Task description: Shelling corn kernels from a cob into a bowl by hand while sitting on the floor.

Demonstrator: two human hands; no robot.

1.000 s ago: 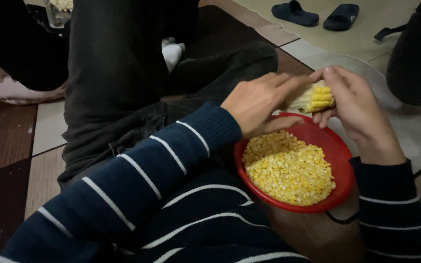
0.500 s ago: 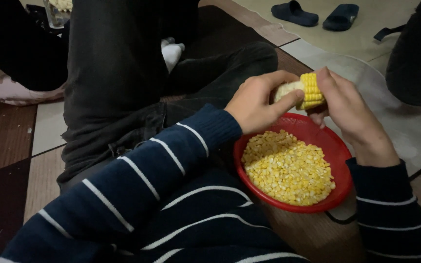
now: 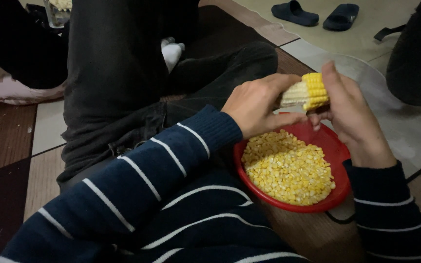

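The cob (image 3: pixel 306 91) lies crosswise between the two hands, its long axis running left to right, held just above the far rim of the red bowl (image 3: pixel 338 155). The left hand (image 3: pixel 259 104) curls its fingers around the bare, stripped end. The right hand (image 3: pixel 349 109) wraps the end with yellow kernels, thumb laid along the top. Both hands touch it. Loose kernels (image 3: pixel 288 168) fill the bowl below, on the floor.

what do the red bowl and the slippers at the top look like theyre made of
Round red bowl: probably plastic, given its uniform colour, thin rim and soft sheen. Pair of dark blue slide slippers: likely moulded foam or rubber, matte and one-piece looking; too distant to be sure.
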